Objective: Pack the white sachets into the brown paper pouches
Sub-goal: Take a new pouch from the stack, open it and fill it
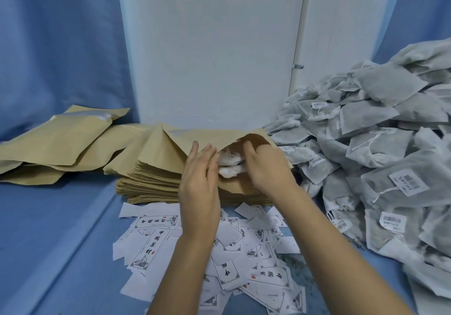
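A brown paper pouch [195, 137] lies open-mouthed on top of a stack of flat pouches [148, 180] at the centre. My left hand [199, 180] holds the pouch's upper lip, with its fingers laid over the paper. A few white sachets [229, 167] sit in the pouch's mouth between my hands. My right hand [266, 165] grips these sachets, and its fingertips are hidden under the lifted lip. A big heap of white sachets [371, 148] with barcode tags fills the right side.
More brown pouches [61, 141] lie spread at the left on the blue cloth [61, 229]. Several printed white labels [234, 253] are scattered in front of the stack, under my forearms. A white panel [212, 46] stands behind.
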Action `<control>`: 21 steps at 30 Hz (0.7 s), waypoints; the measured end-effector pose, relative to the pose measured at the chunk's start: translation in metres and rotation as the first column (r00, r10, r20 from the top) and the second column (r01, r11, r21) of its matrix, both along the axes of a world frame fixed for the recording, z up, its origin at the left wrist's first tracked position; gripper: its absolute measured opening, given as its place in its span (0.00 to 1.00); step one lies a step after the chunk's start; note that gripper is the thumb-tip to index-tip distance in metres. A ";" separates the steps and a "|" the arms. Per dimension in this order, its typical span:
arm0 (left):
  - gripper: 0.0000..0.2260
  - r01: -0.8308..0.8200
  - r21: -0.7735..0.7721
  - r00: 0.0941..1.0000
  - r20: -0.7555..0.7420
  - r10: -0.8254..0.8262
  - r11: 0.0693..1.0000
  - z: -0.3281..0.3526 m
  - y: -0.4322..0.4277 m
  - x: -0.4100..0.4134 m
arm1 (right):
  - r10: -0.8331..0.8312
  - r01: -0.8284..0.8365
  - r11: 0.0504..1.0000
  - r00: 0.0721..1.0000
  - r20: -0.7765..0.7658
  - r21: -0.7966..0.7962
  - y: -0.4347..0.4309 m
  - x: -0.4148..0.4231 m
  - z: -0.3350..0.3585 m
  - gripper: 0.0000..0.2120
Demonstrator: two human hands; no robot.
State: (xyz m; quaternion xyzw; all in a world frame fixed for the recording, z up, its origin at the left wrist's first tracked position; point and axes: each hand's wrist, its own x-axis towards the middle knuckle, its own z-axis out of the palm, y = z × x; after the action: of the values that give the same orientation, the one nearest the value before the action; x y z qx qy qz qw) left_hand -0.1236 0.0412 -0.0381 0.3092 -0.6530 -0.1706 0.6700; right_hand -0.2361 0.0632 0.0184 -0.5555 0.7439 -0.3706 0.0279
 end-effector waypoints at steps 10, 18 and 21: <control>0.17 0.005 -0.005 0.999 -0.035 -0.005 1.000 0.003 0.006 -0.006 | 0.208 -0.210 0.978 0.967 0.145 -0.004 -0.007 0.011 -0.005 0.11; 0.18 0.007 0.044 0.997 -0.075 -0.003 0.999 0.005 -0.001 -0.012 | 0.274 -0.264 0.934 0.962 0.010 -0.242 -0.009 0.003 -0.010 0.12; 0.13 -0.006 0.099 0.990 -0.142 0.020 0.995 0.010 -0.016 -0.019 | 0.111 -0.002 0.819 0.982 0.155 -0.574 0.001 -0.010 -0.023 0.11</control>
State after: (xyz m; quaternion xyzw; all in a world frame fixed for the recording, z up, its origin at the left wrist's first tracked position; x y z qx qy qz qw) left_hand -0.1425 0.0253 -0.0283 0.3330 -0.5920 -0.2199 0.7002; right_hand -0.2463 0.0643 -0.0042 -0.5241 0.5760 -0.6243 -0.0612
